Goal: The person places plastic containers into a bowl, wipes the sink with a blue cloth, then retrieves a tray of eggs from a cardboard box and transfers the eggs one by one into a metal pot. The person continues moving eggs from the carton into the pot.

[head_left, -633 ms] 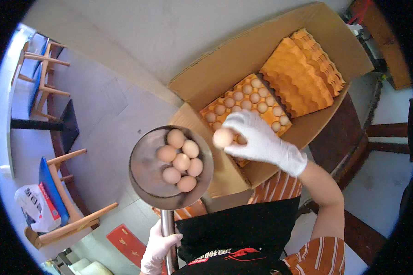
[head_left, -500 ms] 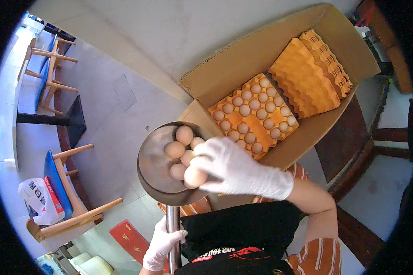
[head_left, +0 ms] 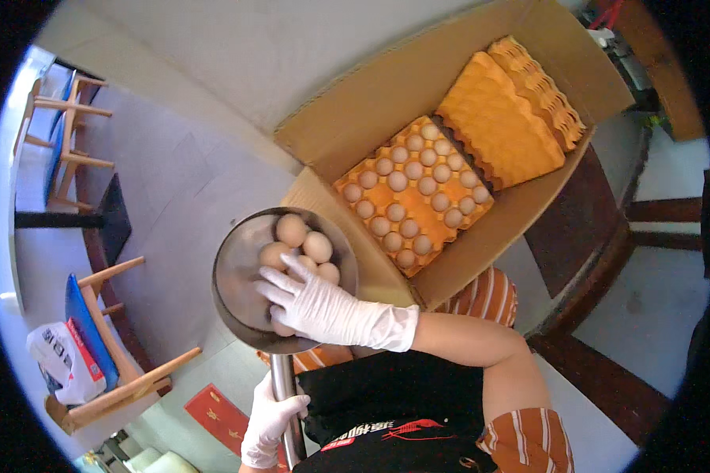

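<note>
My gloved left hand (head_left: 273,420) is wrapped round the long metal handle of a steel saucepan (head_left: 237,311). Several light brown eggs lie in the pan, among them an egg (head_left: 291,230) at its far side and a paler egg (head_left: 317,247) beside it. Over them, inside the rim, is my gloved right hand (head_left: 315,307), its fingers spread and resting among the eggs. The palm hides part of the pan, and an egg (head_left: 282,326) peeks out below it. To the right, an orange egg tray (head_left: 402,197) holds rows of eggs, with several hollows bare.
The tray lies in a large open cardboard box (head_left: 363,102); stacked orange trays (head_left: 501,118) lean in its far end. Wooden chairs (head_left: 95,315) with blue seats stand at left, one bearing a white plastic bag (head_left: 65,364). A pale wall (head_left: 213,55) runs behind the box.
My right hand has moved left and down into the pan, and its fingers have spread from the egg they held. My left hand keeps its hold on the handle. The view has shifted slightly.
</note>
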Tool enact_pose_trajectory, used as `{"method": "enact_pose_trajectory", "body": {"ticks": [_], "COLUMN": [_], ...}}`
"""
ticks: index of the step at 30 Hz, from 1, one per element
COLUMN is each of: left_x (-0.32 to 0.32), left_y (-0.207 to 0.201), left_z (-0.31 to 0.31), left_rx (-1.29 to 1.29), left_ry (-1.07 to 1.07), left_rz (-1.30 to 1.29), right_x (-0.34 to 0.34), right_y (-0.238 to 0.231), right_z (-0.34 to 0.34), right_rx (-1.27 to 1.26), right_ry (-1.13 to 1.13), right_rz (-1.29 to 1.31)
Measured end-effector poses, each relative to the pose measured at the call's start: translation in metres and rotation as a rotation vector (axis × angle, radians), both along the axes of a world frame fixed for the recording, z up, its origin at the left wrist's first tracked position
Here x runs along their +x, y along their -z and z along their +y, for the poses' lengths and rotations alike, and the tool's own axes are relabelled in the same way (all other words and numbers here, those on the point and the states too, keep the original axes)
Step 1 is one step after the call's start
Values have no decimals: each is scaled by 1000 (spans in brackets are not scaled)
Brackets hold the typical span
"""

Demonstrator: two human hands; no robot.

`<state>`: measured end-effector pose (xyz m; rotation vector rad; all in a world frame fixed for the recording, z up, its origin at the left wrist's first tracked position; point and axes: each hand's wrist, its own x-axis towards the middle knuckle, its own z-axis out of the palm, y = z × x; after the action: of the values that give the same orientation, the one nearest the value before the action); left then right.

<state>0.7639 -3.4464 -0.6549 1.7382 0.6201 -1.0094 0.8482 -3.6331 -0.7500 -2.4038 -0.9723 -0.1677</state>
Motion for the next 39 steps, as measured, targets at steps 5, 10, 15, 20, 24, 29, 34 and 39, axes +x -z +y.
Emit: {"method": "enact_pose_trajectory", "body": {"ticks": [5, 10, 15, 20, 24, 29, 34, 39], "left_x": [-2, -3, -2, 0, -1, -9, -11, -12], "left_y": [3, 7, 3, -2, -7, -13, -11, -9], "left_z": [1, 3, -1, -8, -12, -15, -13, -9], "left_rx": [-15, -1, 18, 42, 41, -39, -48, -60], "left_ry": [-45, -53, -49, -38, -71, -78, -66, -62], "left_rz": [-4, -6, 3, -5, 21, -59, -58, -46], "right_x": [16, 33, -6, -18, -15, -14, -13, -2], "right_y": [-19, 29, 116, 158, 166, 169, 153, 111], "right_z": [-61, -167, -148, -144, -150, -146, -149, -177], "right_rx": [285, -30, -917, -918, -884, -865, -812, -352], "right_ry": [43, 580, -158, -406, -415, -428, -283, 23], "right_rz": [127, 317, 380, 242, 156, 205, 175, 717]}}
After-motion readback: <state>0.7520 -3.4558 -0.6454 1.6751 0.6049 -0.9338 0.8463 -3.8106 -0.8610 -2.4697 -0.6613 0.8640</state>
